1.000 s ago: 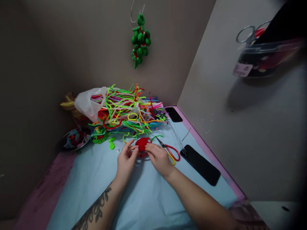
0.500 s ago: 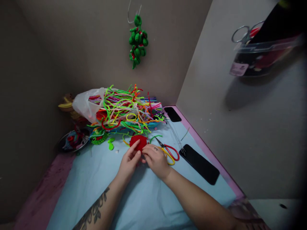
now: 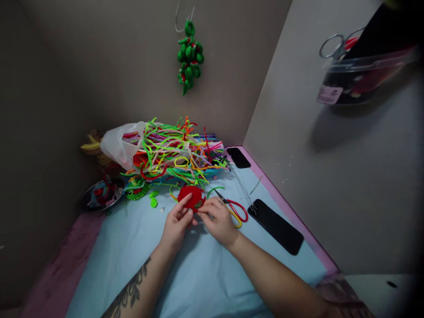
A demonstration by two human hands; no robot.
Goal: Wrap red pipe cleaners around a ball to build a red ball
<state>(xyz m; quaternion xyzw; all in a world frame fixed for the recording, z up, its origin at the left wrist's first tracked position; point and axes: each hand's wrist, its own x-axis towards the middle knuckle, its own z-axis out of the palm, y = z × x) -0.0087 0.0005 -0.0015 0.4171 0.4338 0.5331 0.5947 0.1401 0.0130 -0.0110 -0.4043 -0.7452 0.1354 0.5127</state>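
Observation:
A round red fuzzy piece, apparently made of pipe cleaner, is held just above the blue cloth. My left hand grips its near left side, with the index finger lying across its face. At its lower right edge, my right hand pinches with thumb and fingers; what lies between those fingertips is too small to tell. A small greenish patch shows on the red piece near the right fingers. Just right of my right hand lie scissors with red and yellow handles, partly covered by that hand.
A heap of colourful pipe cleaners spills from a plastic bag behind. Left are a metal bowl and green pieces. Right are a black phone and another dark slab. A green ornament hangs on the wall.
My right fingers have shifted slightly along the red piece's lower right edge. The piece has tilted or turned a little, so a greenish patch now shows on it.

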